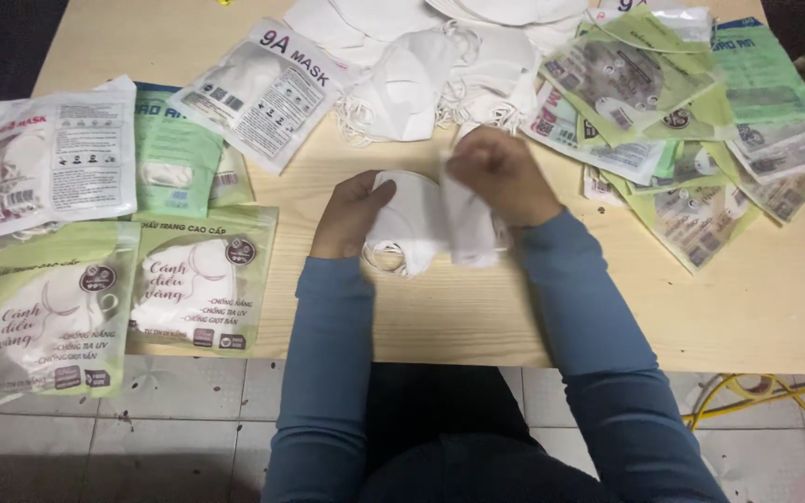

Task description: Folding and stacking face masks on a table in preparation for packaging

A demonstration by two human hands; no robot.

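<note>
You hold a white face mask (418,221) between both hands, just above the middle of the table (477,317), near its front edge. Your left hand (351,212) cups the mask's left side, fingers curled round its rim, and your right hand (500,175) is closed in a pinch on a folded flap at the mask's upper right. A thin ear loop hangs from the mask's lower left, just over the wood. Beyond your hands, at the far edge of the table, lies a loose pile of white masks (440,56) with their loops tangled. To the right of it spreads a heap of flat green and clear packets (691,121), overlapping one another. On the left lie filled packets: a white one (267,88) set at a slant near the pile, another white one (58,154) by the left edge, a green one (174,158) between them, and two pale green ones (202,279) side by side at the front, the outer one overhanging the table's edge. The table is light wood with visible grain. Below it shows a pale tiled floor (188,419), with yellow cable (766,391) lying at the right.
</note>
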